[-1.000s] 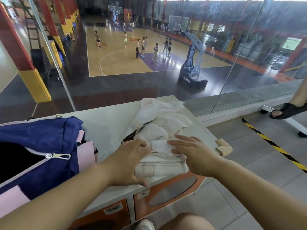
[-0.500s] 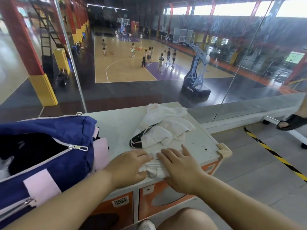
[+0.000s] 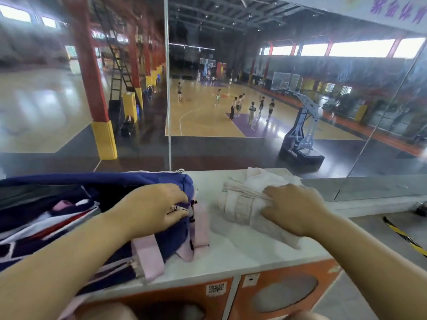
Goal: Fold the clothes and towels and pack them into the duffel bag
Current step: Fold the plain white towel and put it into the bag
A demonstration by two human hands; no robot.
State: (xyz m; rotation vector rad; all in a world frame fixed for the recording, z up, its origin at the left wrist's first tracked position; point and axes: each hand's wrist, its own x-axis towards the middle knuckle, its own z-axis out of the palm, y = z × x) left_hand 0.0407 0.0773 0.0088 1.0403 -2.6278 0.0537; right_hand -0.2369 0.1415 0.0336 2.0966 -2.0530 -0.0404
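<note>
towel (image 3: 240, 204) work has moved from folding to packing. half a second ago both hands pressed the white cloth flat at the near edge of the cabinet (image 3: 242, 255). now the left hand (image 3: 157, 209) has left it and sits on the duffel bag (image 3: 115, 179), fingers curled over the rim at the end of the opening, right by the metal zip pull (image 3: 174, 207). the right hand (image 3: 295, 209) alone has the towel, fingers bent round the folded bundle. the bundle is on the white cabinet top just right of the bag, apart from it; whether it is already lifted i cannot tell. the view has also swung left, so the bag's open mouth now shows.

my reading: the fold is done, one hand holds the mouth open and the other is set to carry the towel in. a striped garment (image 3: 57, 218) already lies inside, and more loose white cloth (image 3: 265, 179) waits behind the bundle, so the task is partway.

writing: a qr sticker (image 3: 216, 288) is on the orange locker front below the top, too blurred to read. purple chinese characters run along a banner (image 3: 399, 8) at upper right, cut off by the frame.
</note>
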